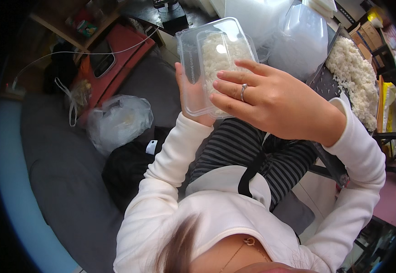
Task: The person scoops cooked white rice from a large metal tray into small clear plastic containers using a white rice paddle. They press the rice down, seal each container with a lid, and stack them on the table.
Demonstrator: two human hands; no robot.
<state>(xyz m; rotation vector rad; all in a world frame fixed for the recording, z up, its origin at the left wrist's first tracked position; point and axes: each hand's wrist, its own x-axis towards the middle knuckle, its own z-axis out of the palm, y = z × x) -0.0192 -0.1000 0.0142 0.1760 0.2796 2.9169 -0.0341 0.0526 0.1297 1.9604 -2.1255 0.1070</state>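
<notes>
In front of my lap, my left hand (193, 97) supports a clear rectangular plastic food container from below, its palm showing through clear plastic. White cooked rice (227, 47) fills much of the container. Over it lies a clear plastic lid (190, 51) with raised lettering, offset to the left so that its rim overhangs my left palm. My right hand (274, 99), with a ring on one finger, has its fingers on the lid's right part. My right thumb is hidden beneath the hand.
To the right, a dark tray (327, 76) holds a large heap of cooked rice (353, 80). Stacked clear containers (302, 37) stand ahead. Left lie a crumpled clear plastic bag (121, 119) and a phone-like device (105, 61) on a red surface. A white cable (81, 52) crosses there.
</notes>
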